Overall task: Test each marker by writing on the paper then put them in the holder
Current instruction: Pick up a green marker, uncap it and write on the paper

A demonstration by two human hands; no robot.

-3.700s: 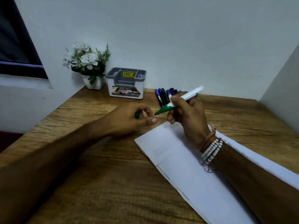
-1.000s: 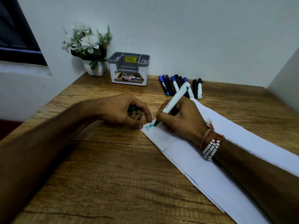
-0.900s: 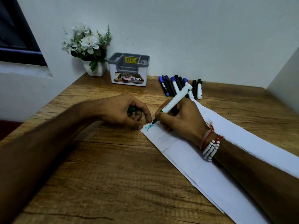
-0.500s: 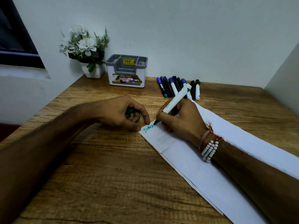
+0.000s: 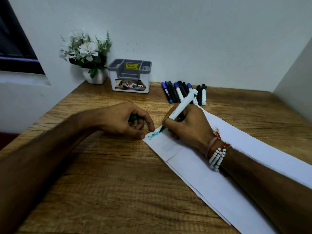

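Green marker (image 5: 181, 107), gripped in the right hand (image 5: 187, 125), writes on the paper's (image 5: 199, 166) corner; left hand (image 5: 125, 120) closes on its cap, holder (image 5: 130, 75) looks empty, remaining markers (image 5: 184, 92) lie untested on the table (image 5: 118, 183).

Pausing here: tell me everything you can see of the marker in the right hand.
The green marker has a white, plastic-looking barrel with small print, a green collar and a green tip, uncapped. The right hand grips it low on the barrel, tilted, its back end pointing up and away toward the row of markers. Its tip touches the near corner of the paper, at the end of a line of teal-green scribble. The left hand holds something green, likely its cap.
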